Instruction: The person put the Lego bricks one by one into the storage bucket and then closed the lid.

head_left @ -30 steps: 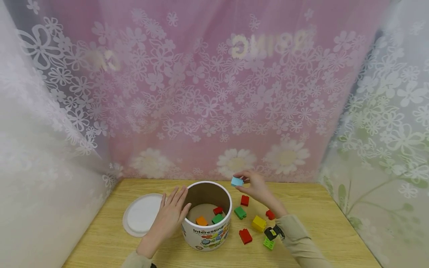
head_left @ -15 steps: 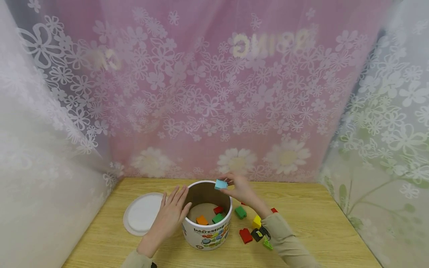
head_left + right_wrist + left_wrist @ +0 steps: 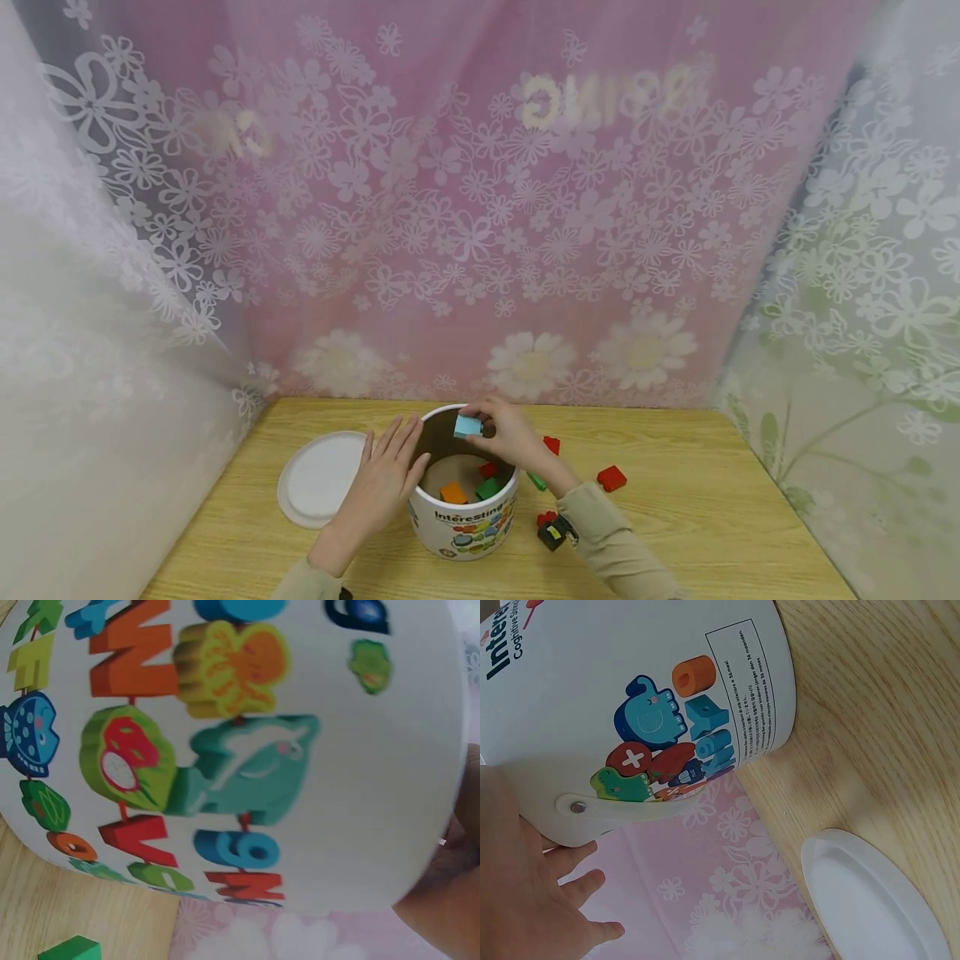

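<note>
A light blue toy brick [image 3: 468, 426] is pinched between the thumb and fingers of my right hand [image 3: 510, 433], over the opening of a round white bucket [image 3: 463, 533]. My left hand [image 3: 378, 475] rests with straight fingers on the left side of the bucket's rim. Inside the bucket lie an orange brick [image 3: 453, 492], a green brick [image 3: 487, 488] and a red brick [image 3: 488, 470]. In the left wrist view the left hand [image 3: 532, 885] sits at the rim near the handle rivet. The bucket's printed wall [image 3: 360, 787] fills most of the right wrist view, largely hiding the right hand [image 3: 450, 892].
A white round lid [image 3: 318, 479] lies on the wooden table [image 3: 720, 517], left of the bucket. To the right are a red brick [image 3: 612, 478], another red brick [image 3: 552, 445] and a green brick [image 3: 71, 950]. The right sleeve covers other bricks. A pink flowered curtain [image 3: 465, 208] hangs behind.
My right hand has carried the light blue brick leftward from beside the bucket to over its opening. The left hand has stayed at the rim.
</note>
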Demonstrator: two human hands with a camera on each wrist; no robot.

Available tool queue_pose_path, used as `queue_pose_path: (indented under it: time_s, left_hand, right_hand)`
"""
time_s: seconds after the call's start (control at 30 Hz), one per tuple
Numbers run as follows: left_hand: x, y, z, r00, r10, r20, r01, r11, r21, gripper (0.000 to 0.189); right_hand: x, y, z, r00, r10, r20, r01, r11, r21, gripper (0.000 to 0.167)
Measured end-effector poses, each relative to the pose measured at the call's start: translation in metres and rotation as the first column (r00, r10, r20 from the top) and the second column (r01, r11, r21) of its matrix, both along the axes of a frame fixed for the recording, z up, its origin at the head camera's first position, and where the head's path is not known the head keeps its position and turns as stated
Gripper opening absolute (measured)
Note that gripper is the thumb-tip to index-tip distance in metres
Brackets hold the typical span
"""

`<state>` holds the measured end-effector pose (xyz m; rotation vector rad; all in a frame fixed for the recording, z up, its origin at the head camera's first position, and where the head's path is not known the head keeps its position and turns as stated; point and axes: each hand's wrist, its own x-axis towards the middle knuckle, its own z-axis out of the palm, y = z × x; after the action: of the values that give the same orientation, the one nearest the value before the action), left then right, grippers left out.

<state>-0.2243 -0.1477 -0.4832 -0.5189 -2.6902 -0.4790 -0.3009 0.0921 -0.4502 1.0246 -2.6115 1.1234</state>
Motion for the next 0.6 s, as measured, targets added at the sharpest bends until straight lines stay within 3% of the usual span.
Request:
queue_pose_path:
  time_s: [0.6]
  left_hand:
    - [0.0003, 0.0007, 0.0008, 1.000, -0.001, 0.008, 0.001, 1.000, 0.007, 0.058]
  right_hand:
    - [-0.0014, -0.0086, -0.0107, 0.999, -0.041, 0.008, 0.042, 0.999, -0.026, 0.039]
